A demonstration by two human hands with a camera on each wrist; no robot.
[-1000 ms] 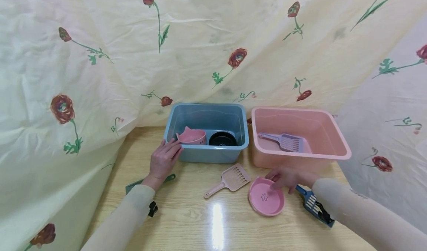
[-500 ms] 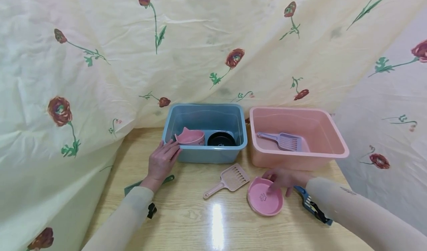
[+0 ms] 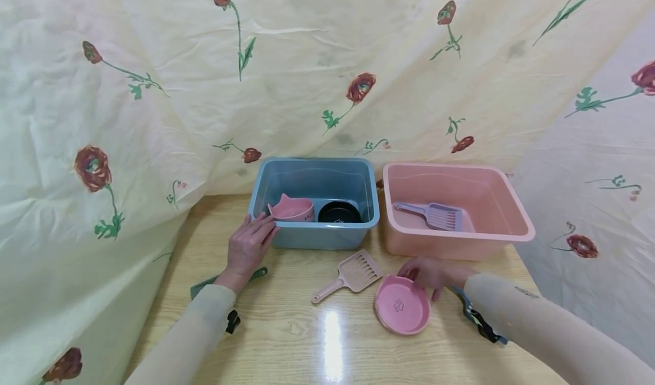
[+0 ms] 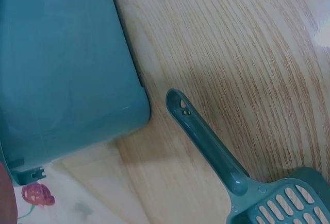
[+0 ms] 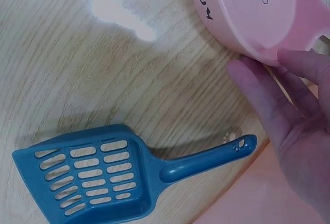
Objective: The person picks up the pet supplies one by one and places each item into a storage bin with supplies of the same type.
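My right hand [image 3: 427,272] pinches the rim of a pink cat-eared bowl [image 3: 401,308], which has a paw print inside. In the right wrist view the thumb lies inside the bowl [image 5: 258,7] and the fingers are outside its wall. My left hand [image 3: 249,245] rests on the front left corner of a blue bin [image 3: 322,238], fingers extended over the rim. Inside that bin are another pink bowl [image 3: 293,208] and a black bowl [image 3: 339,212]. Only a sliver of the left hand shows in the left wrist view.
A pink bin [image 3: 445,247] holding a lilac litter scoop [image 3: 441,217] stands right of the blue bin. A pink litter scoop [image 3: 360,272] lies in front. A green scoop [image 4: 206,144] is partly under my left forearm, a blue scoop [image 5: 98,172] by my right.
The pink bowl has shifted slightly left and tilted in my right hand, whose grip has closed on the rim. My left hand stays at the blue bin.
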